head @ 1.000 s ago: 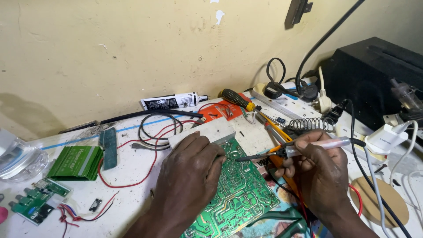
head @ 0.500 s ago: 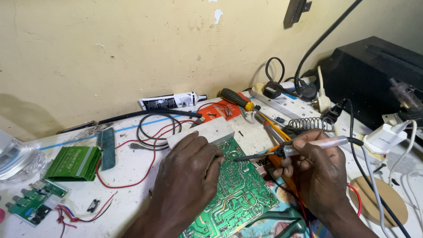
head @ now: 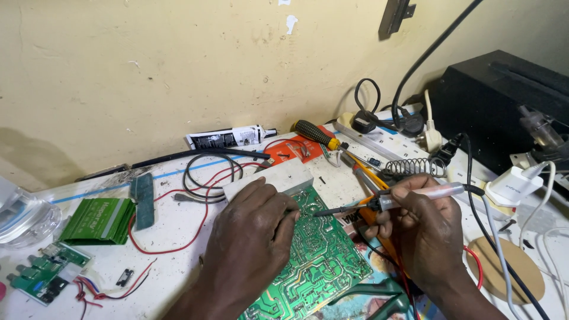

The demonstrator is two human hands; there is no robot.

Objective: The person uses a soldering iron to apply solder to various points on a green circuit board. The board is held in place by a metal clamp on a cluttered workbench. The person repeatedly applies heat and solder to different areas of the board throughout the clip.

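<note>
A green circuit board point(head: 314, 261) lies solder side up on the white bench. My left hand point(head: 252, 237) rests on its left part, fingers curled and pressing it down near the top edge. My right hand point(head: 418, 228) grips a soldering iron point(head: 391, 202) with a pale translucent handle. The iron's dark tip points left and hovers at the board's upper edge, close to my left fingertips. A white rectangular block point(head: 269, 179) lies just behind the board.
A coiled wire iron stand point(head: 412, 167), a yellow-and-black screwdriver point(head: 317, 134) and an orange pack lie behind. Red and black wires point(head: 198, 178), green heat-sink parts point(head: 98, 220) and a small green board point(head: 44, 275) sit left. A black box point(head: 504, 101) and white plug point(head: 512, 184) are right.
Both hands stay on the board and the iron. The view has shifted slightly; the iron's tip remains near the board's upper edge.
</note>
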